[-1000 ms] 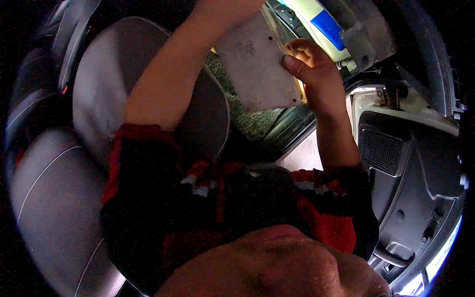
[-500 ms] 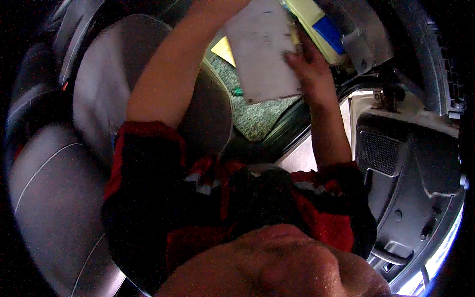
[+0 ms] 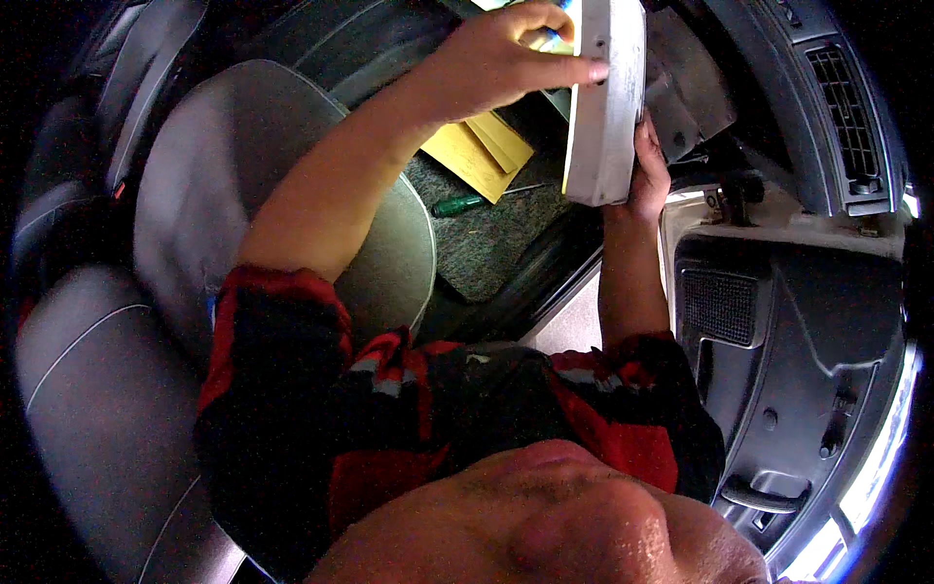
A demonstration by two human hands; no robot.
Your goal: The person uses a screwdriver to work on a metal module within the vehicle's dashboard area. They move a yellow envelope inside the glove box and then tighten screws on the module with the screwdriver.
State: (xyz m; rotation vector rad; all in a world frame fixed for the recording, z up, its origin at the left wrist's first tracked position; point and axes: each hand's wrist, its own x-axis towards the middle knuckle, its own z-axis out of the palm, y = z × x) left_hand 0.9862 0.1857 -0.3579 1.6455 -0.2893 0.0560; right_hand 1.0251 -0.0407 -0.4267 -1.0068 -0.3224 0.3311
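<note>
A thick white rectangular panel (image 3: 605, 117) stands nearly on edge between my hands, its long narrow side with small dark specks facing me. Its exact kind cannot be made out. My left hand (image 3: 520, 58) grips it from the left, thumb pressed on the near side and fingers curled by its left face. Around its lower right part closes my right hand (image 3: 650, 175), fingers along the right side. Below my left wrist, a folded yellow card piece (image 3: 482, 156) lies on the grey floor mat (image 3: 486, 258). A green-handled screwdriver (image 3: 462, 205) lies beside it.
I am inside a vehicle. A grey seat (image 3: 253, 146) is under my left forearm. To the right are the open door panel (image 3: 778, 341) and a dashboard air vent (image 3: 842, 112). A greyish plastic housing (image 3: 691, 88) sits just beyond my right hand.
The white panel has turned from its broad face to its narrow side and shifted right. My left hand moved right, its thumb now showing. More of the yellow card and screwdriver is visible.
</note>
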